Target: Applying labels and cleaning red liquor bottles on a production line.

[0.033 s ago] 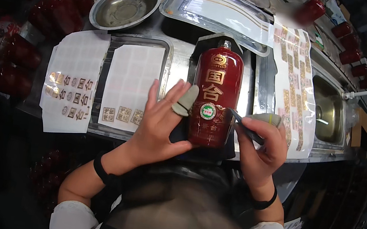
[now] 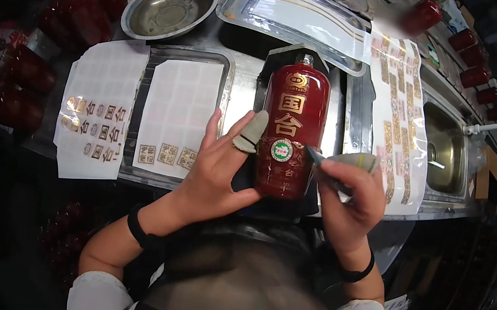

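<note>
A glossy dark red bottle (image 2: 296, 107) with gold markings and a round green-and-white emblem (image 2: 281, 151) lies on a dark holder (image 2: 267, 69) in front of me, neck pointing away. My left hand (image 2: 215, 166) is open beside it, fingers spread. A grey finger cover (image 2: 250, 132) sits on one finger at the bottle's left side, and the thumb reaches its lower left edge. My right hand (image 2: 354, 192), also wearing a grey finger cover (image 2: 356, 161), is closed on dark, pointed tweezers (image 2: 315, 156). Their tip meets the bottle's right side near the emblem. Part of the tweezers is hidden by fingers.
Two white sticker sheets (image 2: 104, 75) (image 2: 183, 91) lie at left, one on a metal tray (image 2: 230, 70). Behind stand a steel bowl (image 2: 167, 33) and a tray (image 2: 281, 39). Another sticker sheet (image 2: 411, 182) and a sink (image 2: 442, 154) are at right. Red bottles (image 2: 84, 16) line the left.
My right hand and the tweezers have shifted slightly left and up. My left hand's covered finger has tilted and lifted slightly, while the bottle stays in place.
</note>
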A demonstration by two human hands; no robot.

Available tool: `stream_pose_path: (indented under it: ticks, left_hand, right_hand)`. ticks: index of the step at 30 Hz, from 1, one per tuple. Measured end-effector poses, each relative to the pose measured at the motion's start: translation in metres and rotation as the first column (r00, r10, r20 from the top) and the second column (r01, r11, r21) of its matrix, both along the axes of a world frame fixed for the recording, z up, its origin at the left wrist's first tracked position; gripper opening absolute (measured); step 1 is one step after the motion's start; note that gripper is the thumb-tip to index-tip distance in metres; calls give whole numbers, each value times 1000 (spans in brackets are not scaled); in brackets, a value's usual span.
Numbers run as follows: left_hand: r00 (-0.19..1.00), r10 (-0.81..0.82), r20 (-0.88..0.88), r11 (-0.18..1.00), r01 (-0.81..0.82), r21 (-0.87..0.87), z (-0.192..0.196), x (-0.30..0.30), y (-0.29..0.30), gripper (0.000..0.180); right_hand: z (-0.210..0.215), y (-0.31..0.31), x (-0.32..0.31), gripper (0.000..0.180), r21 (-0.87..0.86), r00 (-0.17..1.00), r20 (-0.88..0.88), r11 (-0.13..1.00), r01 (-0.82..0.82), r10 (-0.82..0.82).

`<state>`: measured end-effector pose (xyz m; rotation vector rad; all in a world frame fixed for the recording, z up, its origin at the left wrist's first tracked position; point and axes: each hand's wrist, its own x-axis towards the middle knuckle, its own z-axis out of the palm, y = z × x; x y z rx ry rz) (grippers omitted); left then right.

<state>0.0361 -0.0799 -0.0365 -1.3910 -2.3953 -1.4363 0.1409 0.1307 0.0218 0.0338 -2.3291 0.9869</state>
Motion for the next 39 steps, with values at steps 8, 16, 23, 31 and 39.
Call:
stream_pose_path:
  ticks: [8,16,23,31,39]
  left_hand:
    - [972,-21,-235,1000,23,8,22,-3,11,99]
    - [991,-65,-115,998,62,-28,14,-5,6,82]
    - [992,-112,-64,994,110,-28,23,-4,17,96]
    - [985,-142,-97,988,135,-74,34,-10,20,95]
    - [996,-60,-67,998,60,-6,14,-5,20,106]
  right_hand:
    - [-6,-8,30,42,-52,993,-64,994,100,-103]
    - [10,-12,6,39,4,996,-83,1000,26,-25]
    - [9,-21,18,44,103,991,-35,987,-125,129]
    - [6,-25,1,42,182,974,-101,966,-184,205]
    - [5,-14,-5,44,198,974,-111,964,-175,199]
